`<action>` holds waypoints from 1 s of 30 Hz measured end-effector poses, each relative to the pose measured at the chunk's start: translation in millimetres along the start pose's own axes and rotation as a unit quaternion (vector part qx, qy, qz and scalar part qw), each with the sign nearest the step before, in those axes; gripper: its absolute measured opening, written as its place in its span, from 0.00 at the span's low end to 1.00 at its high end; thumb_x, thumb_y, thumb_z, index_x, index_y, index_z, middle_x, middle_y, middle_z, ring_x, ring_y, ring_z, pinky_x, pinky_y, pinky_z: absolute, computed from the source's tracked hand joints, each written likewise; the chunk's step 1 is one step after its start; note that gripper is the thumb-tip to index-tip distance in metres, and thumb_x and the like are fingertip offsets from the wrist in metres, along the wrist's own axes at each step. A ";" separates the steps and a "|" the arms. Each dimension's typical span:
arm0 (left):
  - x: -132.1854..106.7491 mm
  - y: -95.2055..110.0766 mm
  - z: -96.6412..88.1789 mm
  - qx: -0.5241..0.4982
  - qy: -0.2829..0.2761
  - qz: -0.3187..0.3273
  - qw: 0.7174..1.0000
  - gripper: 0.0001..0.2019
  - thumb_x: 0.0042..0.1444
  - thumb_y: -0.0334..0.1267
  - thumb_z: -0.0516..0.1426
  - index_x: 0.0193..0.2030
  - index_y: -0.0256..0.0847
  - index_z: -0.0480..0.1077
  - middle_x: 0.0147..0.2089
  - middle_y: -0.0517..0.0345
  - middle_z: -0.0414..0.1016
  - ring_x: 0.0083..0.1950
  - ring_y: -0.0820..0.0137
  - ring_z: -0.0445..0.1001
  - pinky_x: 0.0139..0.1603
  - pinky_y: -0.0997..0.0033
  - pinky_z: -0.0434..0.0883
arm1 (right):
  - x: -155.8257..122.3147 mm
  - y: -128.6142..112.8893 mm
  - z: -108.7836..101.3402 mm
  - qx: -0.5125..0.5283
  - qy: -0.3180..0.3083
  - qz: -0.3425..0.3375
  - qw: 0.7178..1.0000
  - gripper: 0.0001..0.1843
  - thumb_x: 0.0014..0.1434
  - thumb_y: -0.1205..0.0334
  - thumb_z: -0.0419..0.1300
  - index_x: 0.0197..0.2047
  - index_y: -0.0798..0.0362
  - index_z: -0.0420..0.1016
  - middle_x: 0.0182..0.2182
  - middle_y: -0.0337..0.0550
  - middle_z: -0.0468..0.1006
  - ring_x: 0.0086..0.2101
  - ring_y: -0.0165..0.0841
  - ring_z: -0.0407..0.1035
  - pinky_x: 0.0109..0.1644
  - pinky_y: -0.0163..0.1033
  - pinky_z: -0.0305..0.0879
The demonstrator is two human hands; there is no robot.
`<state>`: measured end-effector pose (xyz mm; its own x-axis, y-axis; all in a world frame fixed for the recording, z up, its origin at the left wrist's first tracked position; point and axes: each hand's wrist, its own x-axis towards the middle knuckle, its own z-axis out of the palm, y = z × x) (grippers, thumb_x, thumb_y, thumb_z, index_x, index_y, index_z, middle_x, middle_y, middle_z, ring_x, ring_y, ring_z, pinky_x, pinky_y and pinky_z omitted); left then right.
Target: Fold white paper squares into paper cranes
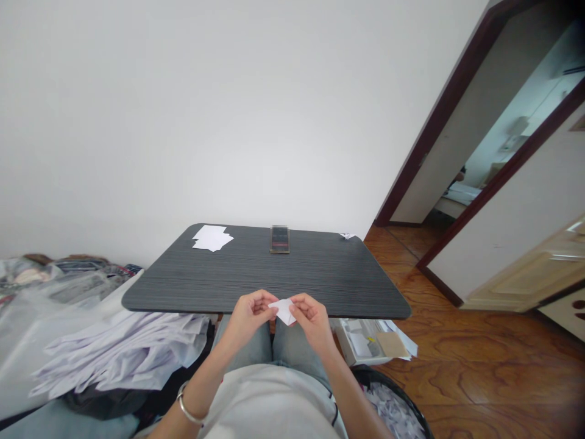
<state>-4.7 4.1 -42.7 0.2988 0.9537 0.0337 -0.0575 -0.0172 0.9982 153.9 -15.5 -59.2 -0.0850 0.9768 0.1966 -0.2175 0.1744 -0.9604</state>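
Both my hands pinch a small folded white paper (284, 310) just above the near edge of the dark grey table (256, 277). My left hand (249, 316) grips the paper's left side with closed fingers; a silver bangle sits on that wrist. My right hand (311, 317) holds the right side, fingers curled on it. The paper looks like a small folded triangle shape, partly hidden by my fingers.
On the table's far side lie a few white sheets (211, 238), a phone (280, 238) and a tiny folded paper piece (347, 235). A heap of white paper (123, 353) lies at left, an open box (370, 342) under the table, a dark bin of scraps (393, 408) lower right. A doorway opens at right.
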 end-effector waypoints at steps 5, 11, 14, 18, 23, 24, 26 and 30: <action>0.1 2.0 -2.7 -0.034 -0.002 -0.013 0.999 0.09 0.42 0.37 0.63 0.27 0.33 0.71 0.22 0.59 0.74 0.24 0.76 0.70 0.28 0.77 0.67 | -1.0 -2.9 0.1 0.000 -0.011 -0.004 1.000 0.07 0.51 0.59 0.60 0.31 0.54 0.72 0.22 0.38 0.75 0.22 0.27 0.67 0.25 0.31 0.63; -1.0 7.1 -1.2 -0.042 -0.015 -0.046 0.998 0.09 0.39 0.37 0.64 0.26 0.33 0.73 0.21 0.59 0.74 0.23 0.75 0.71 0.28 0.76 0.69 | -2.0 -4.4 -0.2 -0.009 -0.022 -0.016 1.000 0.06 0.50 0.60 0.61 0.30 0.53 0.73 0.23 0.38 0.74 0.24 0.29 0.67 0.28 0.33 0.65; -1.9 9.2 -1.5 -0.046 -0.015 -0.063 0.997 0.10 0.38 0.37 0.65 0.28 0.33 0.74 0.22 0.58 0.75 0.24 0.74 0.72 0.29 0.75 0.69 | -1.7 -4.8 -1.4 -0.016 -0.018 -0.006 1.000 0.07 0.49 0.59 0.62 0.30 0.53 0.74 0.23 0.39 0.74 0.24 0.29 0.67 0.27 0.34 0.65; -2.9 10.0 -5.0 -0.049 -0.008 -0.093 0.994 0.12 0.37 0.38 0.65 0.29 0.33 0.75 0.23 0.57 0.77 0.25 0.72 0.73 0.31 0.74 0.70 | -1.2 -3.8 -2.5 -0.007 -0.020 -0.005 1.000 0.07 0.48 0.59 0.63 0.29 0.54 0.75 0.23 0.39 0.75 0.23 0.29 0.67 0.27 0.34 0.64; -3.6 10.9 -8.5 -0.056 -0.013 -0.099 0.993 0.12 0.37 0.38 0.66 0.29 0.34 0.75 0.23 0.56 0.78 0.25 0.72 0.74 0.30 0.74 0.71 | -0.8 -1.6 -2.1 0.010 -0.015 -0.020 1.000 0.04 0.48 0.62 0.62 0.28 0.53 0.76 0.21 0.38 0.73 0.22 0.28 0.64 0.25 0.32 0.60; -3.8 11.2 -8.5 -0.057 -0.014 -0.097 0.994 0.12 0.37 0.38 0.66 0.29 0.34 0.75 0.23 0.56 0.78 0.25 0.72 0.74 0.30 0.74 0.71 | -0.6 -1.4 -2.1 0.011 -0.014 -0.021 1.000 0.04 0.47 0.62 0.62 0.27 0.53 0.76 0.21 0.38 0.72 0.22 0.27 0.64 0.25 0.32 0.60; -4.1 11.9 -8.0 -0.059 -0.014 -0.094 0.994 0.11 0.37 0.38 0.65 0.28 0.33 0.75 0.23 0.56 0.78 0.25 0.73 0.74 0.30 0.74 0.71 | 0.0 -1.3 -2.3 0.014 -0.015 -0.028 0.999 0.03 0.47 0.62 0.63 0.26 0.53 0.76 0.20 0.37 0.71 0.22 0.28 0.63 0.25 0.32 0.60; -4.4 13.3 -6.5 -0.066 -0.007 -0.080 0.995 0.09 0.36 0.37 0.66 0.25 0.34 0.74 0.22 0.57 0.77 0.25 0.72 0.74 0.31 0.73 0.71 | 1.5 -3.3 -3.5 0.014 -0.029 -0.056 0.998 0.04 0.47 0.62 0.63 0.24 0.52 0.75 0.23 0.39 0.72 0.25 0.30 0.65 0.28 0.34 0.62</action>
<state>-13.0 1.6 -29.9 0.3271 0.9370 -0.1226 -0.1334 0.1742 0.9756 157.9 -14.2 -56.4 -0.1143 0.9422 0.3149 -0.2552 0.2785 -0.9259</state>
